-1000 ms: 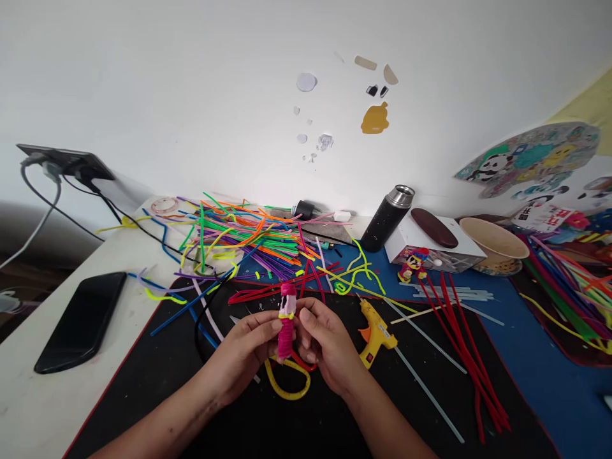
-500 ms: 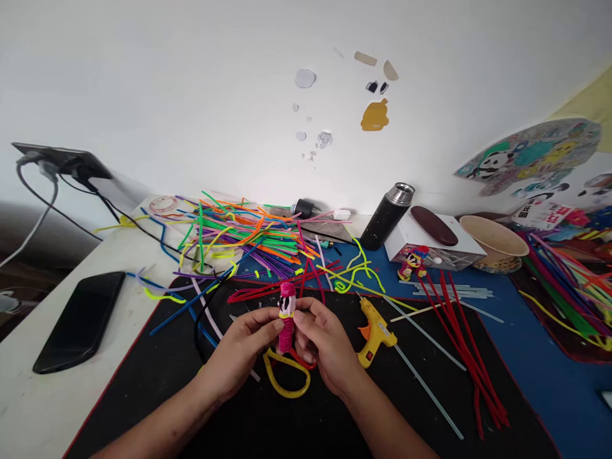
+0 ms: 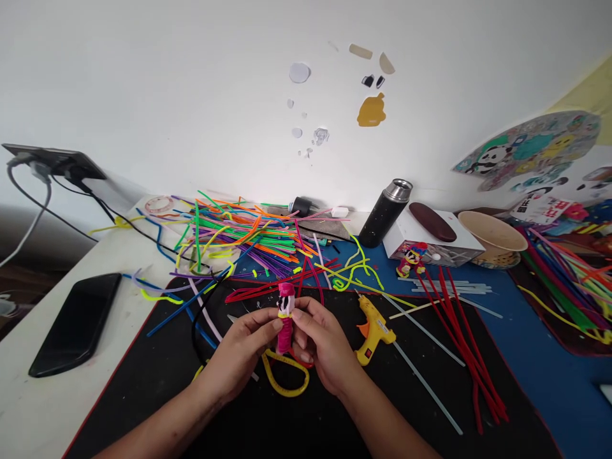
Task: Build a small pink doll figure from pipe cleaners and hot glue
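Observation:
Between my two hands a small pipe-cleaner figure (image 3: 285, 319) is held upright. It has a pink top, a white and black face part, a yellow band and a magenta body. My left hand (image 3: 243, 347) pinches it from the left near the yellow band. From the other side my right hand (image 3: 325, 347) grips it with thumb and fingers. Below the figure lie scissors with a yellow handle loop (image 3: 287, 382); their red part is mostly hidden behind my right fingers. To the right of my right hand rests a yellow glue gun (image 3: 375, 330).
A heap of coloured pipe cleaners (image 3: 248, 236) spreads behind my hands. Red pipe cleaners (image 3: 466, 347) and glue sticks (image 3: 447, 287) lie right, near another small figure (image 3: 411, 260). A black flask (image 3: 386, 213), a white box (image 3: 399, 239) and a phone (image 3: 76, 325) stand or lie around.
The view has shifted slightly, so most things sit a little further left. Both hands keep the same hold on the figure.

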